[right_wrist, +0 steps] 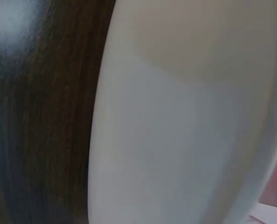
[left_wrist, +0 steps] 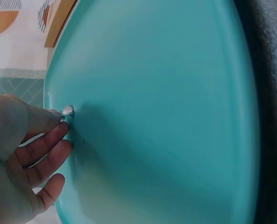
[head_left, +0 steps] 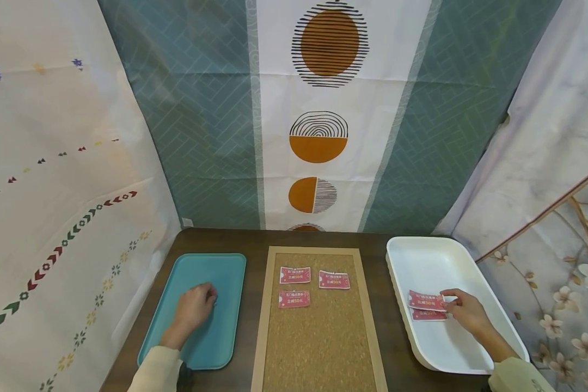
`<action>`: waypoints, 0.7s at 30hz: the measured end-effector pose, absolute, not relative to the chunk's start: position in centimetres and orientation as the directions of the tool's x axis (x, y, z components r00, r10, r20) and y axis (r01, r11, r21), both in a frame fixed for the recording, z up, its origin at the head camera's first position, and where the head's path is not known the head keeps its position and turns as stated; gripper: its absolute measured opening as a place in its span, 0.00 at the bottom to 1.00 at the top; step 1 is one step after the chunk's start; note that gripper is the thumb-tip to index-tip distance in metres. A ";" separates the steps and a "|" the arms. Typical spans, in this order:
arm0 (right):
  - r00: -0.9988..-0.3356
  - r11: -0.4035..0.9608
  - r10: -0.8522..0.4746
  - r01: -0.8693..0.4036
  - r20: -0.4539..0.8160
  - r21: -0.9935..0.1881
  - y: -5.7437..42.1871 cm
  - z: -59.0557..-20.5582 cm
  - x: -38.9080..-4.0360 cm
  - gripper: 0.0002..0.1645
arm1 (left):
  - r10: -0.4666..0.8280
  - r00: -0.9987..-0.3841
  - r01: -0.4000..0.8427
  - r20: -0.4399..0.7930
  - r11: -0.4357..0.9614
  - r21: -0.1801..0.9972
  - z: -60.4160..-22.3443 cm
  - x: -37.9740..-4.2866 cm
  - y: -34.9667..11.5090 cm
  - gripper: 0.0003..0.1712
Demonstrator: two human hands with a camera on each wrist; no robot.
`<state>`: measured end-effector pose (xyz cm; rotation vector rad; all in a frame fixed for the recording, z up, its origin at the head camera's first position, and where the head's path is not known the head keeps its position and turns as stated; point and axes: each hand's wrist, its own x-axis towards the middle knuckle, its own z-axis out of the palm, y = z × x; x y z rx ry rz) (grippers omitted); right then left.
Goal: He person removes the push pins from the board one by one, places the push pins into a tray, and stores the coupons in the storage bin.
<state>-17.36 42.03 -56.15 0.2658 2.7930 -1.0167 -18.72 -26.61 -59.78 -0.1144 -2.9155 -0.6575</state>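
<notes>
Over the teal tray [head_left: 222,326], my left hand [head_left: 193,307] pinches a small shiny thumbtack [left_wrist: 68,110] between thumb and forefinger; its other fingers are loosely bent in the left wrist view. My right hand [head_left: 470,316] pinches the right end of a pink printed coupon [head_left: 424,300] over the white tray [head_left: 421,258]. Partly covered by it is a second pink coupon [head_left: 428,316]. In the right wrist view, only a sliver of the hand [right_wrist: 276,184] shows at the right edge, beyond the tray wall.
Between the trays lies a wood-framed corkboard [head_left: 323,348]. Near its top are three pink coupons: one upper left [head_left: 295,275], one upper right [head_left: 334,280] and one lower left [head_left: 294,299]. All stand on a dark wooden table [head_left: 397,337], with patterned cloth hanging behind and beside it.
</notes>
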 end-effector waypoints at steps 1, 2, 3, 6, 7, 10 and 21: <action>-0.972 0.756 0.114 0.219 -0.206 -0.616 42.1 -56.3 -17.3 0.24 | 0.042 -0.986 0.107 0.162 0.902 0.418 -59.8 -18.7 -26.6 0.04; -0.972 0.758 0.114 0.218 -0.205 -0.614 42.2 -56.4 -17.3 0.24 | 0.044 -0.987 0.106 0.158 0.904 0.415 -59.8 -18.8 -26.6 0.04; -0.973 0.764 0.113 0.216 -0.204 -0.608 42.3 -56.5 -17.3 0.24 | 0.046 -0.987 0.106 0.153 0.904 0.414 -59.8 -18.8 -26.6 0.04; -0.975 0.779 0.108 0.203 -0.192 -0.593 42.5 -56.9 -17.3 0.24 | 0.050 -0.988 0.106 0.146 0.906 0.409 -59.8 -18.7 -26.6 0.04; -0.976 0.784 0.106 0.198 -0.188 -0.589 42.6 -57.1 -17.3 0.23 | 0.051 -0.988 0.107 0.144 0.907 0.407 -59.9 -18.7 -26.6 0.04; -0.980 0.797 0.102 0.184 -0.171 -0.575 42.7 -57.6 -17.3 0.22 | 0.050 -0.988 0.106 0.147 0.909 0.403 -59.9 -18.7 -26.6 0.03; -0.973 0.800 0.112 0.209 -0.202 -0.563 42.9 -58.2 -17.4 0.22 | 0.037 -0.990 0.091 0.135 0.903 0.420 -60.0 -18.7 -26.5 0.02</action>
